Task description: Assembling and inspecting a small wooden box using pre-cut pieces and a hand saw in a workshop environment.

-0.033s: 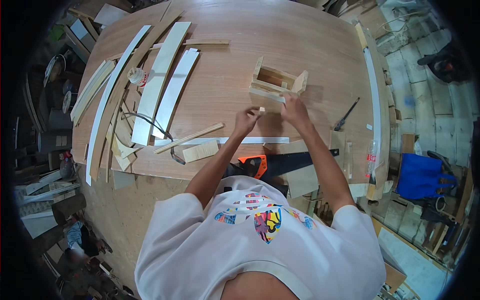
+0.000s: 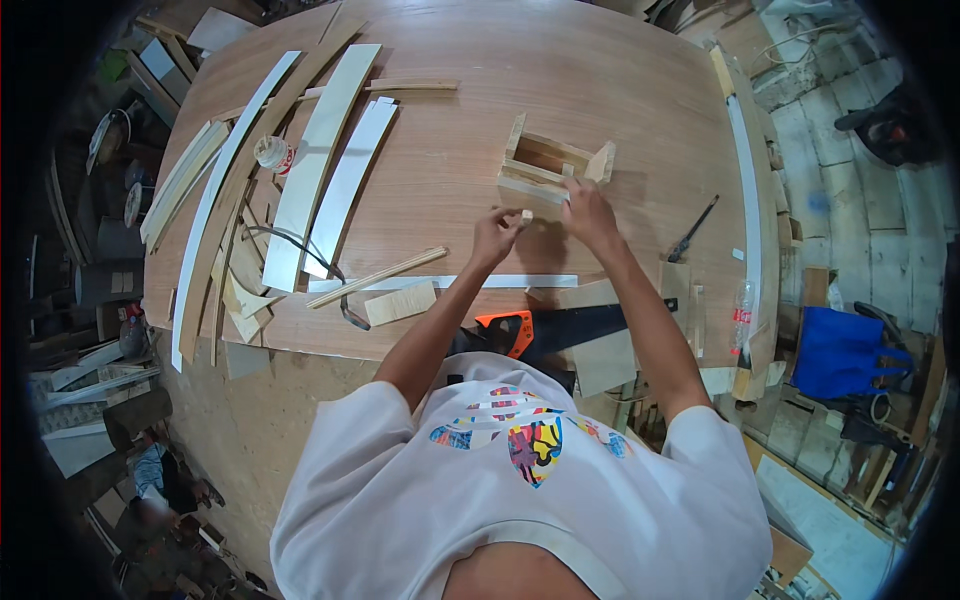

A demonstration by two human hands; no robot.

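Right hand (image 2: 590,214) has shifted on pale, open box (image 2: 525,182).

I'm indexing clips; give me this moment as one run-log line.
left hand: holds small wooden block; right hand: at wooden box; handsaw: unheld

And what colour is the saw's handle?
The handle is mostly bright orange with black parts, seen best in the head view.
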